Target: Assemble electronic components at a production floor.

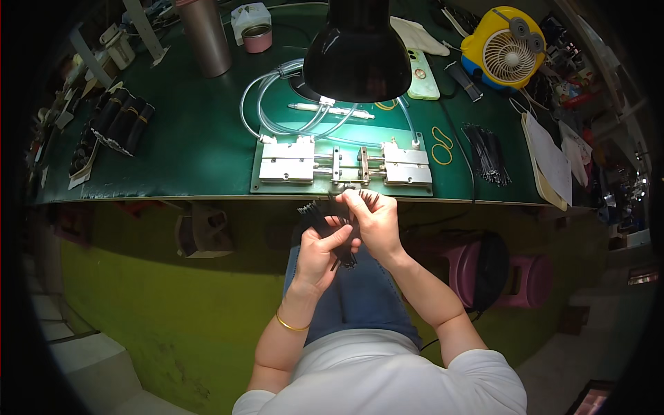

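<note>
My left hand (320, 254) is closed around a bundle of thin black wire-like strips (315, 220), held in front of the table edge above my lap. The strips fan out past my fingers, and some ends look pale. My right hand (375, 220) is closed too, thumb and fingertips pinched by the upper ends of the strips; a few dark strips show by its fingers. Just beyond my hands stands a metal fixture with a left silver block (287, 166) and a right silver block (407, 168), on a pale green base plate (325, 189). Its narrow jaws stand apart.
A black lamp head (357, 62) hangs over the fixture. Clear tubing (243, 104), a pen (356, 113) and a rubber band (441, 146) lie around it. To the right are more black strips (486, 155), a phone (422, 79) and a fan (510, 59); black rolls (124, 121) lie left.
</note>
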A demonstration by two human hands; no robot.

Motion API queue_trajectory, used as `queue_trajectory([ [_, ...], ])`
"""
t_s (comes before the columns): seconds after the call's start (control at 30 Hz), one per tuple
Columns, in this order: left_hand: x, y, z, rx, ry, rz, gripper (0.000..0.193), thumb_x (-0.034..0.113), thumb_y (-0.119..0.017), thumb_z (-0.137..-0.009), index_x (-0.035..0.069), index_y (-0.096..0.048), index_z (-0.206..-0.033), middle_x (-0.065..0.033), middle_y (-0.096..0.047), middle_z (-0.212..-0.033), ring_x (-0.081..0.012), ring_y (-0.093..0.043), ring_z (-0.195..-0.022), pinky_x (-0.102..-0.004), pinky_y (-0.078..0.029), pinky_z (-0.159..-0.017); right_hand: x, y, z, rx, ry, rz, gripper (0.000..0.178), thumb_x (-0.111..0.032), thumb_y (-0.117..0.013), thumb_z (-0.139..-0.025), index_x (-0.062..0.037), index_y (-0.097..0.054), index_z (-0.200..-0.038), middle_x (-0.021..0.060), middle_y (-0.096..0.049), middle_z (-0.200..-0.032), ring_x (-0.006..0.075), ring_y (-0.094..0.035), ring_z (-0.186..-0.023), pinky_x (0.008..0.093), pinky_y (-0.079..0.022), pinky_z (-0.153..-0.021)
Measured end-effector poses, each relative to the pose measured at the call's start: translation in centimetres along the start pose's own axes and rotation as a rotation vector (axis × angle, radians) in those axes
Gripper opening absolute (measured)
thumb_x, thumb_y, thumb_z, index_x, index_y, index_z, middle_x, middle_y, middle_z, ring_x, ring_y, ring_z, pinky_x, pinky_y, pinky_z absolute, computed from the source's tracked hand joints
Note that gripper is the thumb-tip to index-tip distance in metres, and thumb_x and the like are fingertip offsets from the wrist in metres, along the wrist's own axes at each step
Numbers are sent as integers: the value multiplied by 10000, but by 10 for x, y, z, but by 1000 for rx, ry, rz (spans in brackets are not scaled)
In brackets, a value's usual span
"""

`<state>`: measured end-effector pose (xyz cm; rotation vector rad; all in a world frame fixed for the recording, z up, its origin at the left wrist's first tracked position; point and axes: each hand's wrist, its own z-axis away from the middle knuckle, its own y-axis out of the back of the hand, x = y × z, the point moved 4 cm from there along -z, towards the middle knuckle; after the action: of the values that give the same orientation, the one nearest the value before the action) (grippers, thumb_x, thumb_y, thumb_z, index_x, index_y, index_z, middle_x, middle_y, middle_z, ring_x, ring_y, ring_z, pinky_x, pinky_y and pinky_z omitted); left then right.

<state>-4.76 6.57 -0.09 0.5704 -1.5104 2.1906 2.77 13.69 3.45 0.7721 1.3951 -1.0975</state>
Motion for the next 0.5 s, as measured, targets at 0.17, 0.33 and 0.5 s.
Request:
queue_trajectory([
  [0.17,-1,-1,0,33,7,-10,58,29,-575,-789,-1,-540,-823,-82,-586,-742,-158,-592,-641,-260,-499,-586,4,3,-2,60,-26,22,214,-165,-536,-837,4,-626,-743,-24,-505,-519,8,-391,-373,178,-293,-326],
  [0.33,0,-4,-1,18,10,-15,62,27,-577,-787,-3,-543,-829,-84,-588,-742,-156,-591,-643,-264,-499,-596,9,6,-5,58,-46,5,205,-155,-534,-838,18,-610,-757,-16,-497,-500,23,-434,-388,184,-339,-336],
  [0.5,0,-4,-2,2,13,-17,62,31,-577,-789,-4,-546,-830,-86,-592,-739,-155,-589,-642,-267,-496,-604,4,4,-4,50,-129,-40,212,-157,-535,-837,15,-596,-728,-12,-487,-472,31,-405,-332,184,-304,-294],
])
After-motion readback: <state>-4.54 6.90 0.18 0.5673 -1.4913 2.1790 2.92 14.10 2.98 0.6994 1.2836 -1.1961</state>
